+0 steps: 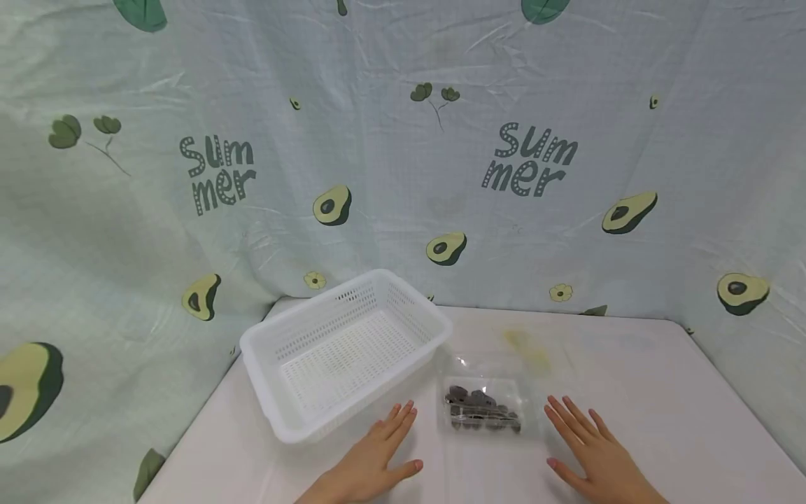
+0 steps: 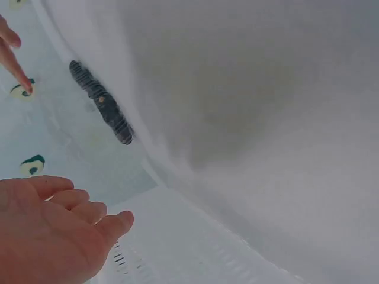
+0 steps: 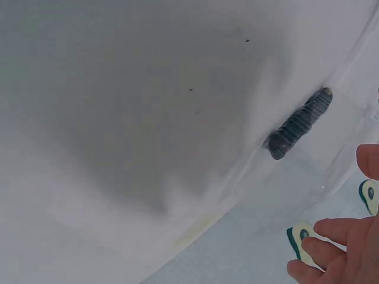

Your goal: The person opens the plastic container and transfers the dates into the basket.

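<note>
My left hand (image 1: pixel 371 458) is over the front of the table with its fingers straight and thumb spread, holding nothing. On the other side, my right hand (image 1: pixel 595 451) is likewise spread and holds nothing. Between them, a little farther back, stands a clear plastic box (image 1: pixel 497 385). Small dark round pieces, like berries, lie heaped along its near side; the dark pieces (image 2: pixel 103 106) show as a ridged row in the left wrist view, as do the dark pieces (image 3: pixel 299 124) in the right wrist view. Both hands are apart from the box.
A white slotted plastic basket (image 1: pixel 271 413) sits at an angle on the left of the white table (image 1: pixel 630 371), behind my left hand. A yellowish stain (image 1: pixel 529 350) marks the table behind the box. A cloth curtain (image 1: pixel 390 140) printed with avocados hangs along the back and sides.
</note>
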`<state>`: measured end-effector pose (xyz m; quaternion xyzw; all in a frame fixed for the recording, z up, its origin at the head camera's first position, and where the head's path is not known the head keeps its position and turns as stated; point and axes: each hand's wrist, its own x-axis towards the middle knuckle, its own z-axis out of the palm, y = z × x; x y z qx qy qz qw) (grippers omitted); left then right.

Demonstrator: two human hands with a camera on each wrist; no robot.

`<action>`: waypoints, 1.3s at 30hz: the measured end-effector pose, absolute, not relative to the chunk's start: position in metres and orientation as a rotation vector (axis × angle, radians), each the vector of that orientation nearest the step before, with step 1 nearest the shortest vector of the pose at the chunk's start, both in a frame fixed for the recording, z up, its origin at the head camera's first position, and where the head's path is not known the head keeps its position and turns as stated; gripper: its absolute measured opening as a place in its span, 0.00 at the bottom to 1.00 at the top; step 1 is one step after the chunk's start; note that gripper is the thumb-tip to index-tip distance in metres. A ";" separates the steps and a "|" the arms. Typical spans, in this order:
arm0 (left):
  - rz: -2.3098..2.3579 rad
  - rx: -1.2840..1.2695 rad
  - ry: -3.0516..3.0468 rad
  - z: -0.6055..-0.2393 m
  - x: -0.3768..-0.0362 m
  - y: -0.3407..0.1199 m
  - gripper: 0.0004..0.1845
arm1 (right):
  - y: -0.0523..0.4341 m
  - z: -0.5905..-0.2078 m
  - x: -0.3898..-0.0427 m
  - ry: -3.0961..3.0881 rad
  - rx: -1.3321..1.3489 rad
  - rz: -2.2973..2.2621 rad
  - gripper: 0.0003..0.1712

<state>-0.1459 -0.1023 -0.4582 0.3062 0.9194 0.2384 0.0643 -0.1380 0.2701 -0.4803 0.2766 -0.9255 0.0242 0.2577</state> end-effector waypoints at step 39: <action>2.167 -0.006 1.538 -0.445 -0.156 -0.070 0.32 | 0.165 -0.446 -0.172 -2.419 0.815 0.399 0.30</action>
